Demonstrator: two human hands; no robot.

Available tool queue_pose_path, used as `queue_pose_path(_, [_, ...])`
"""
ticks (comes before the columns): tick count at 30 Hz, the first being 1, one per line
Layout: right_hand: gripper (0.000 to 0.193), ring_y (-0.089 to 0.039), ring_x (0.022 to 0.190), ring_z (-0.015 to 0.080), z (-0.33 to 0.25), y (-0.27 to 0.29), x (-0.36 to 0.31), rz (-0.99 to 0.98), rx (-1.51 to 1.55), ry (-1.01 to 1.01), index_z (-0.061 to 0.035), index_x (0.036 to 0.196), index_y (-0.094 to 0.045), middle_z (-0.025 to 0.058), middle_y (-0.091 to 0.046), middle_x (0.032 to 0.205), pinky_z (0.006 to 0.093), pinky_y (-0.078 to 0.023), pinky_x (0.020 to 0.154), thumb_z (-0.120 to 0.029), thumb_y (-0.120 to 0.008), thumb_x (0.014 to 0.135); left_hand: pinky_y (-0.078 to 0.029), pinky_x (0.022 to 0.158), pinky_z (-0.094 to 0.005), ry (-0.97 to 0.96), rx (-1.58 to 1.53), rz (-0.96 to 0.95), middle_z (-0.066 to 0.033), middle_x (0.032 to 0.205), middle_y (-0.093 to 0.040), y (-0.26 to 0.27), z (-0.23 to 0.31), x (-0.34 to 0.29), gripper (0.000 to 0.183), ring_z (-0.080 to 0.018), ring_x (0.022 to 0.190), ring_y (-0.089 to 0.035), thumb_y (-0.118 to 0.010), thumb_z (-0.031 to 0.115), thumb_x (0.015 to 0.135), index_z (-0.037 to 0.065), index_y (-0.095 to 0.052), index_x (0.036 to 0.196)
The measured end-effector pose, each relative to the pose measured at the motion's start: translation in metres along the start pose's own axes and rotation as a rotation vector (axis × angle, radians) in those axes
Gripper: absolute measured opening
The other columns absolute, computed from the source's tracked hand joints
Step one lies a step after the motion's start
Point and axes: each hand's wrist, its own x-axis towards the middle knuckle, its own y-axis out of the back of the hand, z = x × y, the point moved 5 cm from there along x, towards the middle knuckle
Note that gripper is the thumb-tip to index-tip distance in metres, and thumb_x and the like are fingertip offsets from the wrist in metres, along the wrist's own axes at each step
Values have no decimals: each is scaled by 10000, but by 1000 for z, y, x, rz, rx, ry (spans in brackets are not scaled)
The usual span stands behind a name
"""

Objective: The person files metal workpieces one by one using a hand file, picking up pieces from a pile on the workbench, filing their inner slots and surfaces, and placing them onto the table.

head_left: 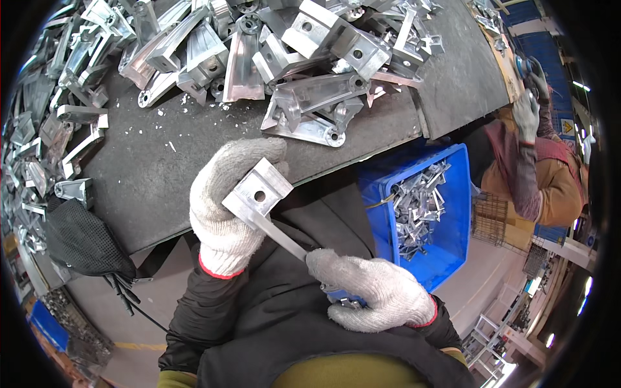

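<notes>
My left hand (228, 194), in a white knit glove with a red cuff, is closed round a silvery cast metal bracket (275, 187). The bracket's square end, with a round hole through it, faces up. In a matching glove, my right hand (381, 291) is closed on a blue-and-grey thing (343, 296), perhaps a tool handle, mostly hidden by the fingers. A narrow flat metal strip (284, 238) runs from the bracket's lower edge to the right fingertips. Whether the strip is a tool blade or part of the bracket, I cannot tell.
Similar brackets (310, 97) lie heaped on the dark worktable (187, 174), with more along the left. A blue bin (453, 239) holding metal parts stands to the right of my lap. A black mesh bag (84, 239) hangs at the table's left edge. A co-worker (550, 168) works at far right.
</notes>
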Motion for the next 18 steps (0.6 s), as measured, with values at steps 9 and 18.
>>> queue_pose_path(9, [529, -679, 660, 229, -25, 7, -5, 534, -898, -73, -211, 1238, -729, 72, -714, 1007, 358, -561, 557, -129, -772, 717, -536, 940, -325, -31, 378, 53, -142, 1101, -722, -10, 5, 11, 358, -229, 1036, -710, -710, 5, 822, -65, -687, 1172])
queue_pose_path(18, [607, -650, 723, 175, -23, 5, -2, 512, -1105, -62, -253, 1284, -724, 14, -730, 1126, 327, -559, 553, -72, -750, 705, -545, 931, -329, -56, 656, -20, -144, 1059, -735, -17, 9, 21, 365, -225, 1017, -716, -647, -113, 767, -51, -703, 1123])
